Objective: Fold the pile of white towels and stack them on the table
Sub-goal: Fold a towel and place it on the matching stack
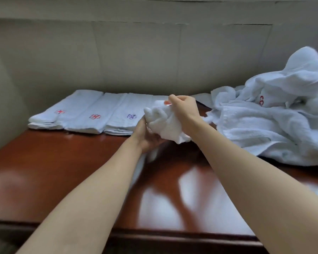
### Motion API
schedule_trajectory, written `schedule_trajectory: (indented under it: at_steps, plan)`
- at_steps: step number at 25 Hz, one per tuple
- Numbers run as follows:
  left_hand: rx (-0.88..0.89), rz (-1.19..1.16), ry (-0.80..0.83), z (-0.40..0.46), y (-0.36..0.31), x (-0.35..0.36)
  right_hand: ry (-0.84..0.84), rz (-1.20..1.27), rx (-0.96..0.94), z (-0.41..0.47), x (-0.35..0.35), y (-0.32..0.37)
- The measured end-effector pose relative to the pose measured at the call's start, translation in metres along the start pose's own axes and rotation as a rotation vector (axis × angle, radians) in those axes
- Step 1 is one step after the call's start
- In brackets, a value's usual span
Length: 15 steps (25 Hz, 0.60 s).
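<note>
I see a pale grey-green wall point(136, 52) behind the work area. Faint vertical and horizontal seams divide its surface into panels. A horizontal ledge or trim line point(154, 19) runs across its upper part. The wall's left section point(6, 99) angles toward me.

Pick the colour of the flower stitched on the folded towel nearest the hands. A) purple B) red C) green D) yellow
A: the folded towel closest to the hands, rightmost of the three with a visible flower, bears a purple flower; the two further left carry red ones.
</note>
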<state>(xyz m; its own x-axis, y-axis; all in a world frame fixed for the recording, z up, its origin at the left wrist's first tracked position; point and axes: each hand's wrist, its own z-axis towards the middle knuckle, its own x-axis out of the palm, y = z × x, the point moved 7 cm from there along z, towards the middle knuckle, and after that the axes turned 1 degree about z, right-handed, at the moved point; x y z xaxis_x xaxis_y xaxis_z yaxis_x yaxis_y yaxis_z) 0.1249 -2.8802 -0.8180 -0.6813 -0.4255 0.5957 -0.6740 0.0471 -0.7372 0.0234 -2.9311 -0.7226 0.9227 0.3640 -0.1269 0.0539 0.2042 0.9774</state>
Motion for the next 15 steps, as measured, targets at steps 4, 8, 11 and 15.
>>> schedule_trajectory:
  at_steps: [4, 8, 11, 15]
  plan:
    - [0.182, 0.059, -0.169, -0.064, -0.053, -0.046, 0.241, -0.093, -0.171, -0.039, 0.064, 0.024]
    - [0.373, 0.244, -0.383, -0.126, -0.120, -0.088, 0.611, -0.159, -0.164, -0.074, 0.140, 0.031]
    - [0.507, 0.236, -0.572, -0.153, -0.169, -0.143, 0.597, -0.064, -0.165, -0.082, 0.190, 0.046]
    - [0.706, 0.033, -0.493, -0.177, -0.230, -0.169, 0.270, 0.162, -0.252, -0.069, 0.218, 0.090]
